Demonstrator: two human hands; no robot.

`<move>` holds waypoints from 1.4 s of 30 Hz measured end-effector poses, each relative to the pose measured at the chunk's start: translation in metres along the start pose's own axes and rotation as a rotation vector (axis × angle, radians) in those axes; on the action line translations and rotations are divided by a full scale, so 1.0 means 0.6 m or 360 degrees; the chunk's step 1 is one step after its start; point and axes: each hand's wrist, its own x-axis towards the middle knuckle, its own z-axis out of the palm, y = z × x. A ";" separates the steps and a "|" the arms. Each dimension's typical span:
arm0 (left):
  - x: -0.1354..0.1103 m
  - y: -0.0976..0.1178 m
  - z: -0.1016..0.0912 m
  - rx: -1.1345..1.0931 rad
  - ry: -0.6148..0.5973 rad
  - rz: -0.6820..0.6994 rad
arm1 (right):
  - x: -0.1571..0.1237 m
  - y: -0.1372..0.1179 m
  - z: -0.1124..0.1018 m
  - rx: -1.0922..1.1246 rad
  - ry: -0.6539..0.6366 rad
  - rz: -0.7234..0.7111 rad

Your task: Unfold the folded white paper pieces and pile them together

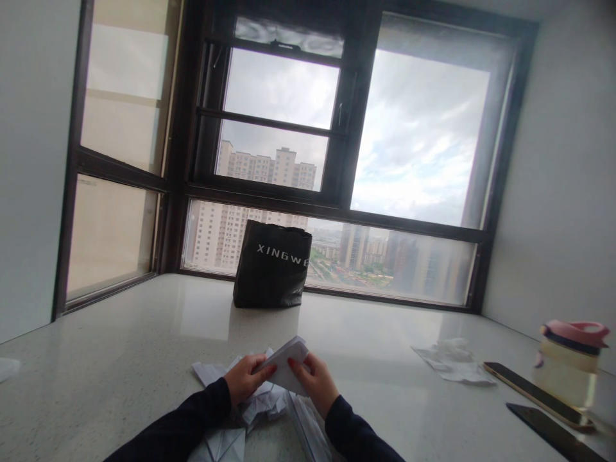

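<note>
Both my hands hold one folded piece of white paper (pixel 287 360) just above the stone windowsill counter (pixel 144 346). My left hand (pixel 246 378) pinches its left edge, fingers closed. My right hand (pixel 315 382) grips its right side, fingers curled round it. Beneath and around my wrists lies a heap of other folded and crumpled white paper (pixel 260 410). Dark sleeves cover both my forearms.
A black paper bag (pixel 272 264) with white lettering stands upright further back by the window. To the right lie a crumpled plastic wrapper (pixel 452 362), two dark phones (pixel 529 388), and a pink-lidded bottle (pixel 570 369). White walls close both sides.
</note>
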 end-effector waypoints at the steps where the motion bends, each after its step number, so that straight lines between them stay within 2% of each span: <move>1: 0.000 -0.002 0.000 -0.0004 -0.0007 -0.0027 | 0.000 0.000 0.000 -0.0014 0.0004 -0.0003; 4: 0.000 -0.006 0.001 -0.0022 -0.0048 -0.0108 | 0.000 -0.001 0.000 -0.0012 0.0016 -0.0011; 14: -0.002 -0.004 0.002 -0.0110 -0.0100 -0.0142 | 0.000 0.005 -0.001 0.0037 0.0000 0.0011; 42: -0.001 -0.009 0.003 -0.0169 -0.0089 -0.0170 | -0.001 0.001 -0.002 0.0002 0.0012 0.0000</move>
